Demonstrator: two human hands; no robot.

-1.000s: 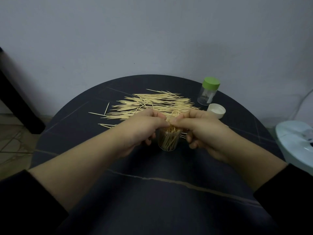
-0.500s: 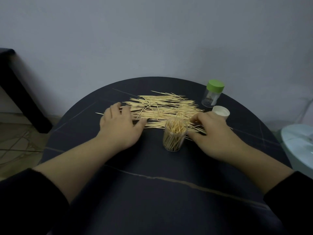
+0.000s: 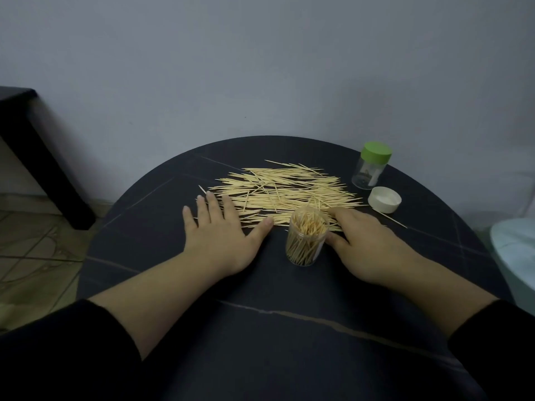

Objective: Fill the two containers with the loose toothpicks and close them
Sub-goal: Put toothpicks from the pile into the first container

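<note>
— What changed on your feed?
— A second ago both hands met over the clear container, feeding a bundle in. Now they've parted. The left hand lies flat, fingers spread, on the near edge of the loose toothpicks. The right hand rests loosely beside the container, gripping nothing I can see. That batch is in, and I'd guess another scoop comes next.
— Materials?
— A matte dark round table, faintly veined. The container is an upright see-through cylinder packed with thin pale pointed sticks. Beyond the pile lies a round white lid, off. Farthest is the green-capped jar, smooth and seemingly near empty
</note>
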